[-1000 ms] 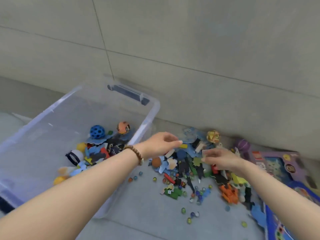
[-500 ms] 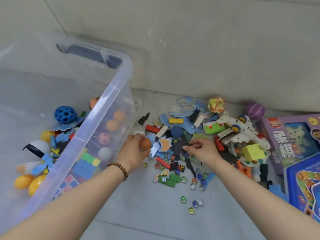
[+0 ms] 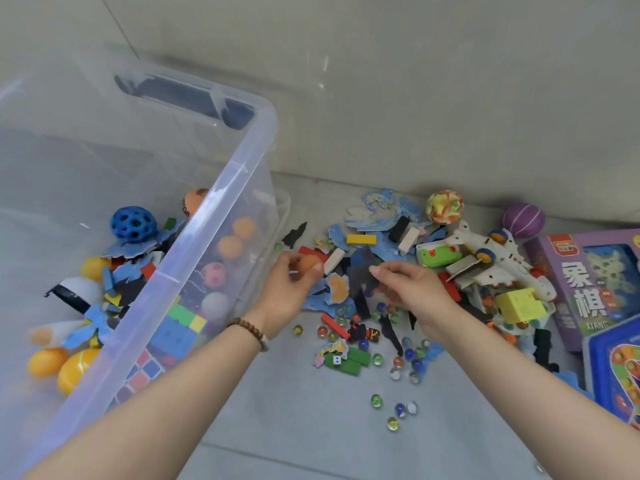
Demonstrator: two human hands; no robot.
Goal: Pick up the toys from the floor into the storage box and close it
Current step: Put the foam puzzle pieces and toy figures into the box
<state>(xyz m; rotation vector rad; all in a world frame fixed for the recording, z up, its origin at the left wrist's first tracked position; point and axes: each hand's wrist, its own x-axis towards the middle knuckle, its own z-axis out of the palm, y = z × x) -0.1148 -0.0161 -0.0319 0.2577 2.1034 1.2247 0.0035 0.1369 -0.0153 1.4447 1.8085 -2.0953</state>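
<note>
The storage box (image 3: 207,216) stands open on the left. Its long rim runs from the lower left up to the far corner with a dark blue handle (image 3: 187,98). It is of clear plastic, with toys inside. The toy pile (image 3: 381,244) lies just beside it, along the foot of the wall (image 3: 415,98). Bare floor (image 3: 277,427) is free between the arms. The left hand (image 3: 285,292) grips a small orange ball (image 3: 309,263) near the box wall. The right hand (image 3: 415,289) curls over the pile; whether it holds something I cannot tell.
</note>
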